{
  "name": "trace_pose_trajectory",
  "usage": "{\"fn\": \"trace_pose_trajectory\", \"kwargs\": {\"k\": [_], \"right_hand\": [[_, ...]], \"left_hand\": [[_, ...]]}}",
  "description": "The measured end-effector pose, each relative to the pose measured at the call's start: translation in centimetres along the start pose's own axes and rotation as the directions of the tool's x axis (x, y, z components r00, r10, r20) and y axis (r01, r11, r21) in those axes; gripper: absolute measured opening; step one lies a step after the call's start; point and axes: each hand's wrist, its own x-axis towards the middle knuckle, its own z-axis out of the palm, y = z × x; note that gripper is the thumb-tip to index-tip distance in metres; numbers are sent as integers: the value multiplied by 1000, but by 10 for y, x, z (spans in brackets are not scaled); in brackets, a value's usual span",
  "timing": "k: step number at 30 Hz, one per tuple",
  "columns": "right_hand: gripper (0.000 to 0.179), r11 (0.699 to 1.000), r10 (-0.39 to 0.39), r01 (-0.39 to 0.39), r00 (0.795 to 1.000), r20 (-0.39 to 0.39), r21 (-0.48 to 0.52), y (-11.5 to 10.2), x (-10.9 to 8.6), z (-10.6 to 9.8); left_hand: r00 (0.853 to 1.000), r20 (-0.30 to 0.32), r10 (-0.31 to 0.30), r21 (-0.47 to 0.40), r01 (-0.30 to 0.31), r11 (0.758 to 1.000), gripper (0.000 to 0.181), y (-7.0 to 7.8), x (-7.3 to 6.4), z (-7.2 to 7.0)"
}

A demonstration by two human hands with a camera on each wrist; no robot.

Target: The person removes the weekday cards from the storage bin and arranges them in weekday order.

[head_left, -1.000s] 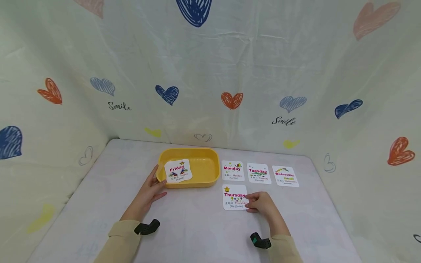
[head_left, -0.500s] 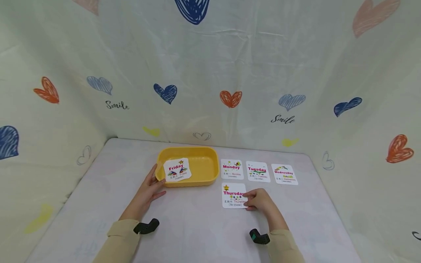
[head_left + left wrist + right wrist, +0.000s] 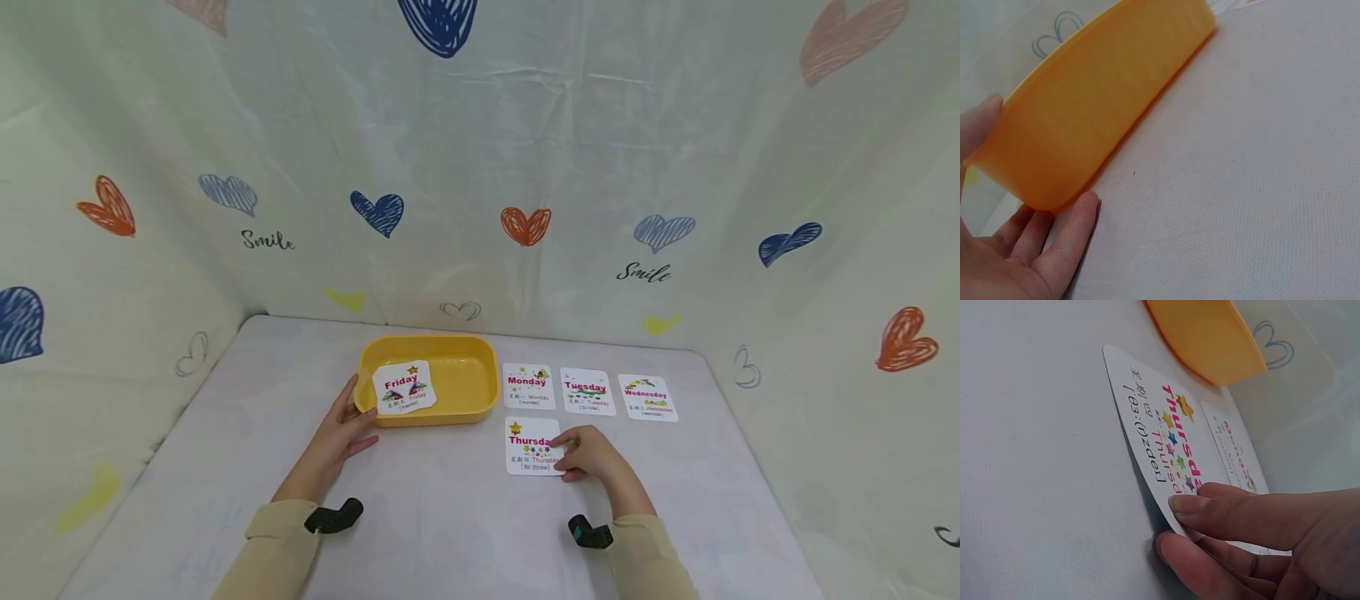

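Note:
My left hand (image 3: 335,437) holds the near left corner of a shallow yellow plastic tray (image 3: 468,392). In the left wrist view, one digit lies at the tray's rim and other fingers (image 3: 1071,240) are at its base. A white card printed "Friday" (image 3: 405,388) lies in the tray's left part. My right hand (image 3: 596,458) pinches the right edge of a "Thursday" card (image 3: 528,454), covering the end of the printed word. In the right wrist view, that edge of the card is tilted up off the table.
"Monday" (image 3: 529,393), "Tuesday" (image 3: 588,398) and "Wednesday" (image 3: 648,403) cards lie in a row right of the tray, with the Thursday card just below Monday. A heart-printed curtain (image 3: 450,150) surrounds the white-covered table (image 3: 435,525) at the back and sides.
My right fingers have shifted slightly left over the Thursday card, covering more of its lettering. The left hand and tray stay put; the head view has shifted slightly.

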Motion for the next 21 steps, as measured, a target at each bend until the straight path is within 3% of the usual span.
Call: {"fn": "trace_pose_trajectory", "kwargs": {"k": [17, 21], "right_hand": [[34, 997, -41, 40, 999, -13, -64, 0, -4, 1], [37, 996, -85, 85, 996, -22, -27, 1, -7, 0]], "left_hand": [[1000, 13, 14, 1, -14, 1000, 82, 2, -5, 0], [1000, 10, 19, 10, -19, 1000, 81, 4, -7, 2]]}}
